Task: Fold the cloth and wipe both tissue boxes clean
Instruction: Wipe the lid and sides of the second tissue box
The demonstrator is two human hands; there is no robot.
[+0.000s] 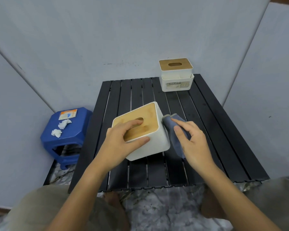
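A white tissue box with a wooden lid (154, 144) stands tilted on the black slatted table (207, 130). My left hand (122, 139) grips it from above, fingers across the lid and into its slot, thumb on the front side. My right hand (190, 139) holds a folded blue-grey cloth (169, 124) and presses it against the box's right side. A second white tissue box with a wooden lid (176, 74) stands upright at the table's far right edge, apart from both hands.
A blue plastic stool (73, 132) stands left of the table with crumpled white tissues (60, 128) and a small packet (68, 114) on it. Grey walls close in behind and on both sides. My knees sit just below the table's near edge.
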